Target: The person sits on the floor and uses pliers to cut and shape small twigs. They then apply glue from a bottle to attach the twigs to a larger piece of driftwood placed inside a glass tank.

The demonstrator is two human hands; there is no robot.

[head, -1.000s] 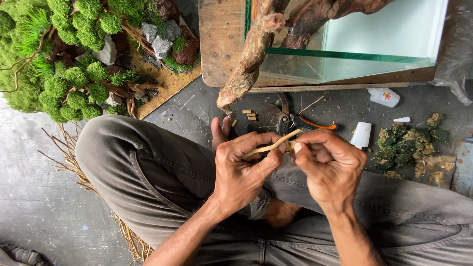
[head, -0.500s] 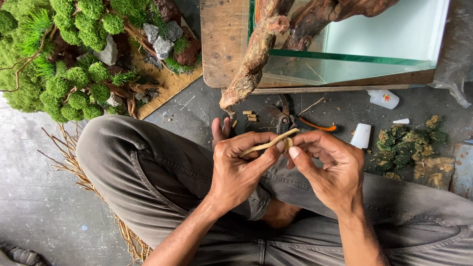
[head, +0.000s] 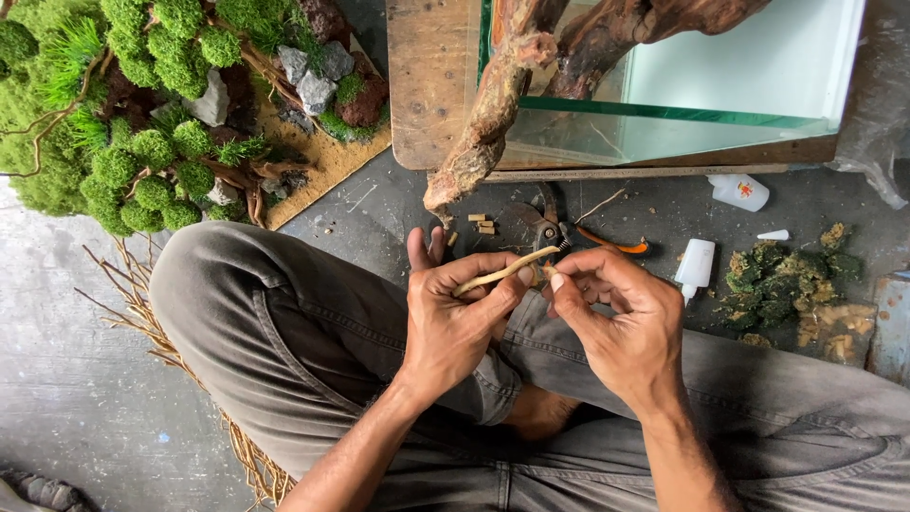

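Note:
I sit cross-legged on a grey floor. My left hand (head: 455, 318) grips a thin pale twig (head: 502, 271) between thumb and fingers, the twig pointing up to the right. Close beside it, my right hand (head: 621, 322) has its fingertips pinched at the twig's middle, on a small bit I cannot make out. Both hands hover above my knees, just in front of a driftwood branch (head: 479, 142).
A glass tank (head: 682, 114) stands on a wooden board (head: 427, 85) with driftwood leaning out. Pruning shears (head: 555, 228) with orange handles, small wood offcuts (head: 482, 224), two white glue bottles (head: 697, 265) (head: 739, 192), a moss clump (head: 782, 280), a moss-and-rock arrangement (head: 142, 114), dry roots (head: 133, 303).
My right hand has shifted slightly left along the twig, and its fingers have closed nearer to my left thumb. The twig has tilted a little lower.

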